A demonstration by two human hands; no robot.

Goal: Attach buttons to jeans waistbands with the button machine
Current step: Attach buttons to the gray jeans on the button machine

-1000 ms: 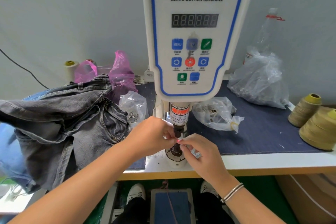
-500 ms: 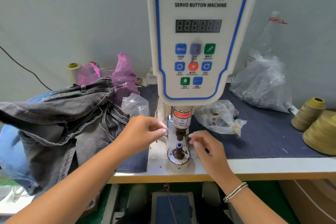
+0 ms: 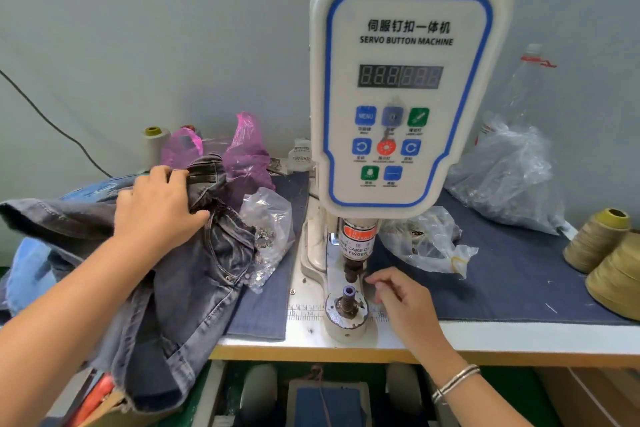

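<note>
The white servo button machine (image 3: pixel 401 97) stands at the table's middle, its punch head (image 3: pixel 353 267) above the round lower die (image 3: pixel 346 308), which carries a purple-tipped post. Dark grey jeans (image 3: pixel 194 274) lie heaped at the left and hang over the table edge. My left hand (image 3: pixel 156 208) grips the jeans' waistband near the top of the heap. Just right of the die, my right hand (image 3: pixel 398 295) hovers with loosely curled fingers; whether it holds anything I cannot tell.
Clear bags of metal buttons lie left (image 3: pixel 266 229) and right (image 3: pixel 422 239) of the machine, a bigger bag (image 3: pixel 505 177) at the back right. Thread cones (image 3: pixel 599 239) stand at the far right, a pink bag (image 3: pixel 242 149) behind the jeans. A foot pedal (image 3: pixel 325 402) sits under the table.
Both hands have left the die. My left hand moved far left and took hold of the jeans' waistband. My right hand drew slightly back to the right.
</note>
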